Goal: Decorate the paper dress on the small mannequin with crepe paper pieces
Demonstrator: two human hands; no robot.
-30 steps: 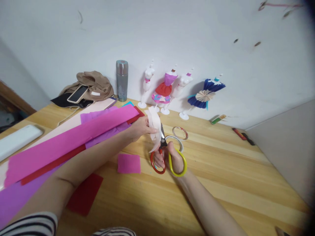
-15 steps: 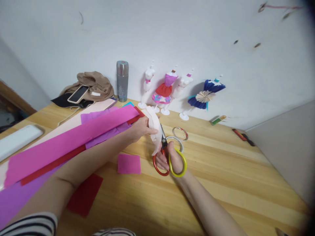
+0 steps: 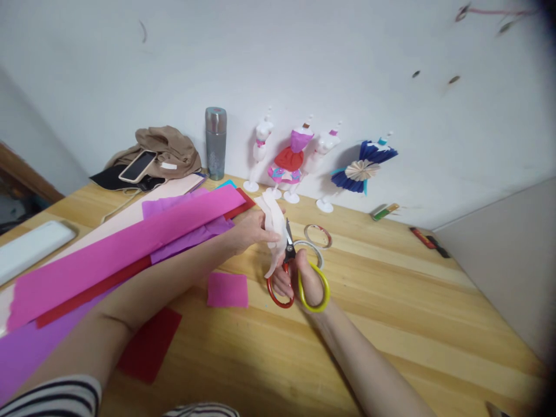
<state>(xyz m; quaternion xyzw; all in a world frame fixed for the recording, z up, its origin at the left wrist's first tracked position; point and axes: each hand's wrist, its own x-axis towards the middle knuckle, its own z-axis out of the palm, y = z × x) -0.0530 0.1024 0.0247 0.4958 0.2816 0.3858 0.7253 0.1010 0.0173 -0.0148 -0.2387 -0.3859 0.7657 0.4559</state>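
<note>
Above the desk, L hand pinches the pale strip, its tails dangling, prob. part-cut; R hand grips the scissors by both handles, blades right beside it! Pink sq. lies nearby, approx. below L wrist.

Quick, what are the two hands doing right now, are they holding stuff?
Left hand: closed on the pale paper.
Right hand: holding the scissors by their red and yellow handles.
</note>
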